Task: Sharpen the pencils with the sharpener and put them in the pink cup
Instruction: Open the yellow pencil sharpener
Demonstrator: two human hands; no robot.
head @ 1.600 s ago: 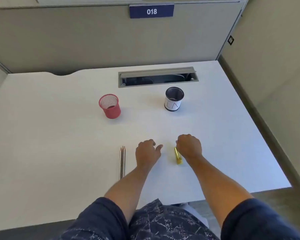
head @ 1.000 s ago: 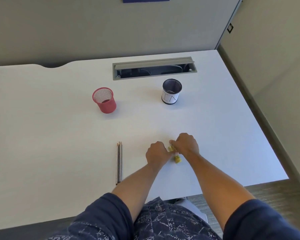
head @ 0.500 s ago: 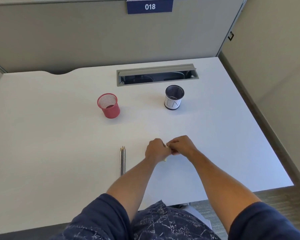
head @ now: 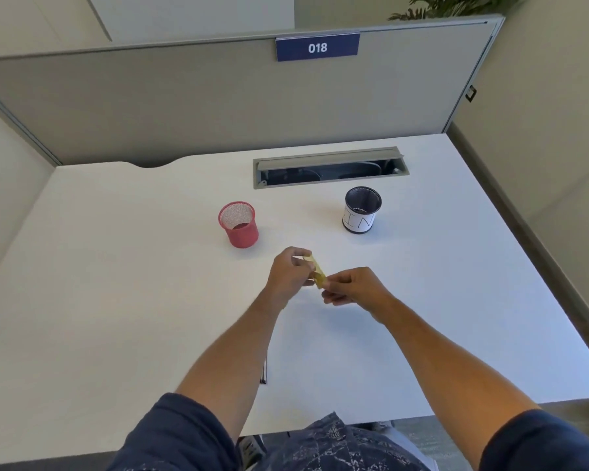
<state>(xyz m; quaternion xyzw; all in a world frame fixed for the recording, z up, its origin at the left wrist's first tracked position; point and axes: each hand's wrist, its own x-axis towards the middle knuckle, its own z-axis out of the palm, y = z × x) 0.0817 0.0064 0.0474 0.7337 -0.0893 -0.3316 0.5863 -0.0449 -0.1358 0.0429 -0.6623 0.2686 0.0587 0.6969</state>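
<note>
On the white desk (head: 116, 266) the pink cup (head: 238, 225) stands left, then the left hand (head: 288, 275) and right hand (head: 356, 287) each pinch an end of the yellow sharpener (head: 317, 273), lifted between them.

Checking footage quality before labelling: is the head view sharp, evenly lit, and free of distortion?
Head view: evenly lit, soft shadows under the pink cup; slight blur on both hands at the yellow sharpener; wide-angle bending at the desk edges; pencils mostly hidden behind the left forearm.
</note>
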